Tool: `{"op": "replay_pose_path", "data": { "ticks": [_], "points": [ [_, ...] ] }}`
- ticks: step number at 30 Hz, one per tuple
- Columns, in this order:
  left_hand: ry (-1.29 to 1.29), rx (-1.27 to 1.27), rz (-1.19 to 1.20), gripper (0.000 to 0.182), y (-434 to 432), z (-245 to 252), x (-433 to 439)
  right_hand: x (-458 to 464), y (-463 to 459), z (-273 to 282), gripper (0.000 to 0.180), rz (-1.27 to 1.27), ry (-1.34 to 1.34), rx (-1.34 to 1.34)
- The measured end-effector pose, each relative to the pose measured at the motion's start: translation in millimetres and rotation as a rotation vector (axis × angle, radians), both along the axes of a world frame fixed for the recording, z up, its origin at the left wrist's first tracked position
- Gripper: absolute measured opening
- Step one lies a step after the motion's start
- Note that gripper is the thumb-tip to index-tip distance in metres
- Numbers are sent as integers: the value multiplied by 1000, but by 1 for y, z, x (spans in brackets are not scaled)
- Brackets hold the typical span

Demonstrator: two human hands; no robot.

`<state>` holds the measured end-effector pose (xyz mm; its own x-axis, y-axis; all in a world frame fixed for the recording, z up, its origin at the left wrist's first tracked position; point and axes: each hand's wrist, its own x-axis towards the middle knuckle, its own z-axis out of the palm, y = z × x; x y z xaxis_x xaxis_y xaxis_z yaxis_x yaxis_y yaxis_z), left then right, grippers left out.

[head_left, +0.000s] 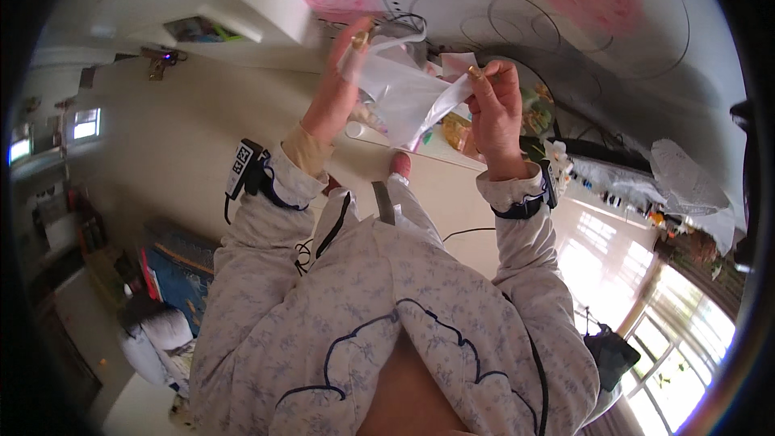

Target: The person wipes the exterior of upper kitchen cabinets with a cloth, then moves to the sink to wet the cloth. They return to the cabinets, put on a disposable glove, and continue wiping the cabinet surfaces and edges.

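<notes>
A thin white plastic bag (402, 88) is stretched between my two hands above a cluttered surface by the wall. My left hand (345, 72) is raised at the bag's left side, fingers pointing up, and the film lies against its fingers. On the other side, my right hand (496, 103) pinches the bag's edge between thumb and fingers. A loop of the bag stands up near the top. Behind and below it, partly hidden, are small colourful items and an amber-coloured packet (459, 132). A white round object (355, 129) sits beneath my left hand.
Against the wall with pink flowers are a round thing with a green and yellow picture (537, 110), white artificial flowers (558, 160) and a clear plastic bag (690, 181). A cable (469, 231) crosses the floor by my legs. Blue items (181, 278) are stacked at left; a dark bag (611, 354) hangs at right.
</notes>
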<state>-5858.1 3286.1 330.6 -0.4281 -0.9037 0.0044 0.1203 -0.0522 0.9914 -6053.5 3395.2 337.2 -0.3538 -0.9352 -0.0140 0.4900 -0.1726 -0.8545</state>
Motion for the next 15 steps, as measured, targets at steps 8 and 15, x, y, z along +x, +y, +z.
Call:
{"op": "replay_pose_path", "data": {
  "ticks": [8, 15],
  "points": [
    [262, 201, 689, 16, -3, 56, 187, 143, -51, 49, 12, 128, 216, -139],
    [-68, -79, 272, 26, 73, 94, 357, 361, -82, 87, 13, 325, 388, -254]
  ]
}}
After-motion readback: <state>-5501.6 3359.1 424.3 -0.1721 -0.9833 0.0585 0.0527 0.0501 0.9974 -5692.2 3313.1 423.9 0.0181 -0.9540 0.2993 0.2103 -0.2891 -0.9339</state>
